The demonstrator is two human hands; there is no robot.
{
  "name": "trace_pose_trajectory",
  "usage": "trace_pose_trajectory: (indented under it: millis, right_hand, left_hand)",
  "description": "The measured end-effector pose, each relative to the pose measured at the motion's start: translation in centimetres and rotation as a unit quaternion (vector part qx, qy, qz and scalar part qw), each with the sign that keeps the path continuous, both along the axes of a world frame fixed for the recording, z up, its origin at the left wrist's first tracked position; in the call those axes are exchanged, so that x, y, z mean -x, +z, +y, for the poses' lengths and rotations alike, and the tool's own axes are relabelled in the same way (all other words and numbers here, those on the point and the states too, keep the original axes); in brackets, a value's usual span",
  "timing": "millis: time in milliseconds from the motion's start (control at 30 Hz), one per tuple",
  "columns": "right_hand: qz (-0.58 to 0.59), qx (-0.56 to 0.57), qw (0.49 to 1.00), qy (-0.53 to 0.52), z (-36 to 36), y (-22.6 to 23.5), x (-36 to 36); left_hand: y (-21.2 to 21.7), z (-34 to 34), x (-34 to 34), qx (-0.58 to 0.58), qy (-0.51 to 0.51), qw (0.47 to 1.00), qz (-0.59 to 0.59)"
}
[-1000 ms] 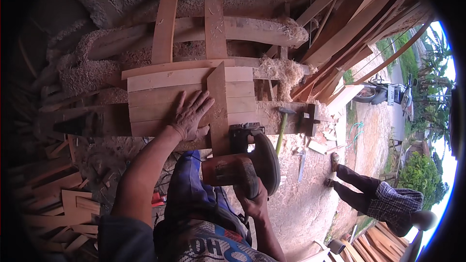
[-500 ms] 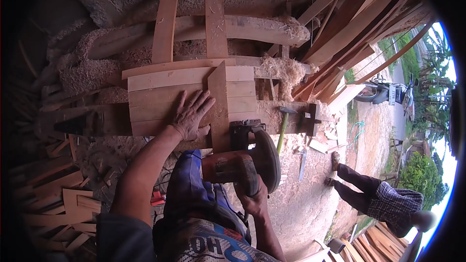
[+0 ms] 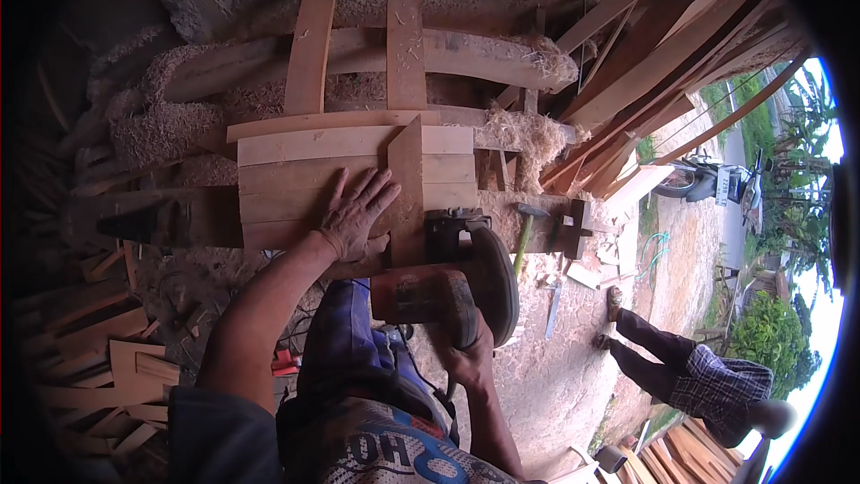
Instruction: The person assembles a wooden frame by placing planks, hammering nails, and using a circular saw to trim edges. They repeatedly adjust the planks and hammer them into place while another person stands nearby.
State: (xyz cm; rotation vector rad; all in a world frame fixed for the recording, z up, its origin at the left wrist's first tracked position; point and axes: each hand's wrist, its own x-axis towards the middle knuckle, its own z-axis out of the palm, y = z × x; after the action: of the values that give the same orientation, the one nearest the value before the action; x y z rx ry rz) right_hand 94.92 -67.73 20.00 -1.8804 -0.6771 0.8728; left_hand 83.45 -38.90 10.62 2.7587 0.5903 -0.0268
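Observation:
A row of pale planks (image 3: 296,175) lies side by side on the bench, with a straight-edged, pointed board (image 3: 407,161) laid across them. My left hand (image 3: 354,217) rests flat with fingers spread on the planks, its fingertips against the crossing board. My right hand (image 3: 475,357) is wrapped round the rear handle of a red and black circular saw (image 3: 414,296). The saw's base is at the planks' near right corner, right beside the board's edge. Its blade is hidden by the guard and body.
A hammer (image 3: 525,231) with a green handle lies right of the saw. Two boards (image 3: 312,45) extend toward the wall across a shaving-covered beam (image 3: 484,56). Long planks lean at the upper right; offcuts (image 3: 134,376) pile at lower left. A person (image 3: 708,381) stands right, near a motorcycle (image 3: 730,184).
The saw has moved slightly away from me along the crossing board, my right hand with it. My left hand keeps its place on the planks. The whole view has shifted a little.

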Motion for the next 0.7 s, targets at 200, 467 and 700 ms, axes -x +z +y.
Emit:
trace_pose_trajectory:
  millis: [200, 467, 700]
  right_hand:
    - [-0.001, -0.008, 1.000, 0.005, 1.6, 0.8, -0.7]
    - [0.051, 0.007, 0.999, -0.010, 2.9, 0.9, -1.3]
    - [0.050, 0.003, 0.999, -0.014, 4.0, 0.6, -1.8]
  left_hand:
    - [0.4, 0.1, -0.1, 0.006, -0.004, 1.000, 0.015]
    - [0.1, 0.2, 0.0, -0.003, -0.010, 1.000, 0.014]
    - [-0.7, 0.3, 0.0, 0.000, -0.010, 1.000, 0.001]
